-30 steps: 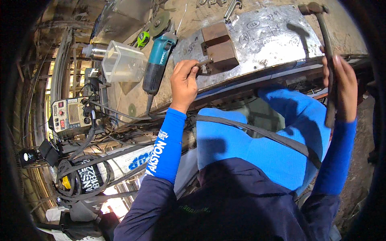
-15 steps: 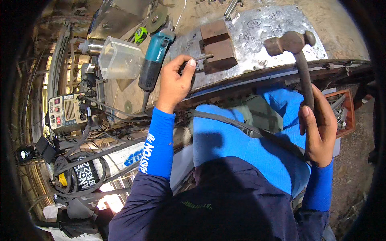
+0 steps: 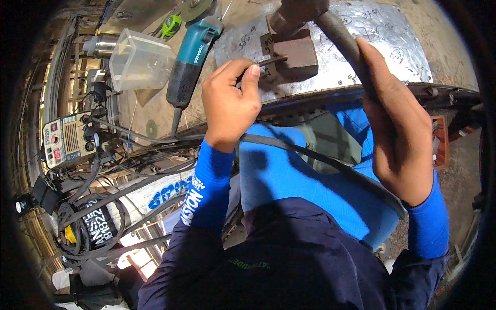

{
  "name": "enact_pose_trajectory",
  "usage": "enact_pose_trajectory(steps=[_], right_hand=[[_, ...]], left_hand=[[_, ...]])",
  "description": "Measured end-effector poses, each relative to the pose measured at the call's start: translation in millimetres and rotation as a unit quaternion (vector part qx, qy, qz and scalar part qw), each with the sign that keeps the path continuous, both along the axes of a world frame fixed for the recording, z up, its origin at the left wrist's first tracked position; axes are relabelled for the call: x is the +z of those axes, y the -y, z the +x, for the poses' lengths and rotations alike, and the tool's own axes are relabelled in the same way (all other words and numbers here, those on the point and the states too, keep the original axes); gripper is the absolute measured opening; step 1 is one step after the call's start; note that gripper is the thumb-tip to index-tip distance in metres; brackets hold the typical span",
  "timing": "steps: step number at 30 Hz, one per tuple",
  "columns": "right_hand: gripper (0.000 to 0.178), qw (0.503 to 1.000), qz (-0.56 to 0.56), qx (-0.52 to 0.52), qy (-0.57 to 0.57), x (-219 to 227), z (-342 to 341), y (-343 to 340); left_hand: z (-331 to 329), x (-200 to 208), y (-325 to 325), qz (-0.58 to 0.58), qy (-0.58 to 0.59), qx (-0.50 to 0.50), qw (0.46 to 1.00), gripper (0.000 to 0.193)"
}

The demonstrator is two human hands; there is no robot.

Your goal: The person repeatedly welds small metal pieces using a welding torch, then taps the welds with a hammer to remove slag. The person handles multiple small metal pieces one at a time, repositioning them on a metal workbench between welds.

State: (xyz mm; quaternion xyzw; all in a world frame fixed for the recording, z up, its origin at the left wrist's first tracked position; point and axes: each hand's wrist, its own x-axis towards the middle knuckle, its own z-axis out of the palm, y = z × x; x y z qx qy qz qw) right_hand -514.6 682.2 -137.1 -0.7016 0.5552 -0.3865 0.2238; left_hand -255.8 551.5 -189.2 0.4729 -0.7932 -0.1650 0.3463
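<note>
My left hand (image 3: 233, 98) pinches a thin metal rod (image 3: 274, 61) between thumb and fingers. The rod's far end lies on top of a rusty brown steel block (image 3: 299, 58). My right hand (image 3: 398, 119) is wrapped round the handle of a ball-peen hammer (image 3: 338, 39). The hammer's head is raised near the top edge of the view, above and beyond the rod, and hides part of the far side of the block. Under the block lies a shiny metal plate (image 3: 408, 46) with handwritten marks.
Left of the plate lies a teal and black angle grinder (image 3: 194, 59), beside a clear plastic container (image 3: 137, 62) and a green tape measure (image 3: 170, 26). Farther left stand a welding machine (image 3: 70, 139) and coiled black cables (image 3: 77, 227). A hose crosses my blue-clothed legs (image 3: 310, 191).
My right hand has swung the hammer up and to the left, from right of the block to over its far side. The left hand still holds the rod on the block.
</note>
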Motion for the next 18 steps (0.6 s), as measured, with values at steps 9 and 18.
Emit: enact_pose_trajectory(steps=[9,18], right_hand=[[0.064,1.000,0.006,-0.003,-0.003,4,2,6],[0.066,1.000,0.016,-0.001,0.009,-1,5,6]], left_hand=[[1,-3,0,-0.021,0.012,0.009,1.000,0.008],[2,3,1,0.043,0.030,0.010,0.999,0.019]])
